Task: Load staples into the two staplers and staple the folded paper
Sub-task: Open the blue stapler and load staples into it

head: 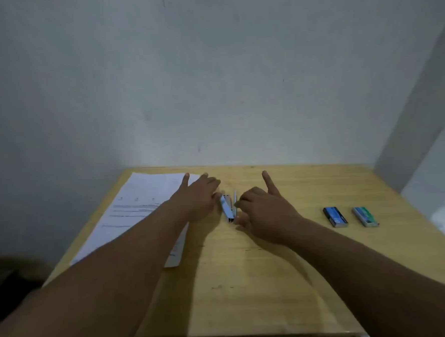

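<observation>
A small light-blue stapler [227, 207] lies on the wooden table [249, 284] between my hands, its top swung open and a thin metal part sticking up. My right hand [264, 214] pinches the stapler's right side with thumb and curled fingers, one finger pointing up. With fingers spread, my left hand [198, 196] rests partly on the printed paper [138, 207], its thumb touching the stapler's far end. Two staple boxes lie to the right, a blue one [335, 216] and a green one [365, 216]. I see only one stapler.
The table stands against a pale wall [210, 78], with its far edge just beyond my fingertips. The paper reaches the table's left edge. Bare wood lies in front of the stapler, down to the near edge.
</observation>
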